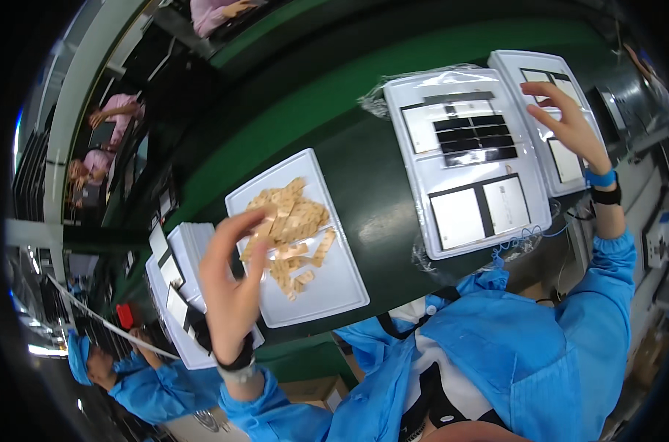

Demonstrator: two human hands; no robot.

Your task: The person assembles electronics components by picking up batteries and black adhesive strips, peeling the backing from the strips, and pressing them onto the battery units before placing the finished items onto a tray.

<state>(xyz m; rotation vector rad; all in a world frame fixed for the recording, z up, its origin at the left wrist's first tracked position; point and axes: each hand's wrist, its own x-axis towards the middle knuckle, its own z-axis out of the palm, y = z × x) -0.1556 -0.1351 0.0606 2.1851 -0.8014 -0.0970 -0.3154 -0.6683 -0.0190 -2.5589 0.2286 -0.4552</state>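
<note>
My left hand [235, 283] hovers over a white tray [334, 291] that holds a pile of small tan flat pieces [297, 217]. Its fingertips curl at the pile's left edge; whether they pinch a piece is unclear. My right hand [570, 121] has its fingers spread above a second white tray [512, 62] at the far right, which holds pale rectangular panels. Between the two lies a larger white tray [412, 169] with black strips [476, 136] and white panels, resting on clear plastic film.
The trays lie on a dark green belt [378, 214]. A stack of white trays [191, 247] stands left of my left hand. A person in a blue coat [150, 383] works at lower left, and people in pink [117, 110] sit at upper left.
</note>
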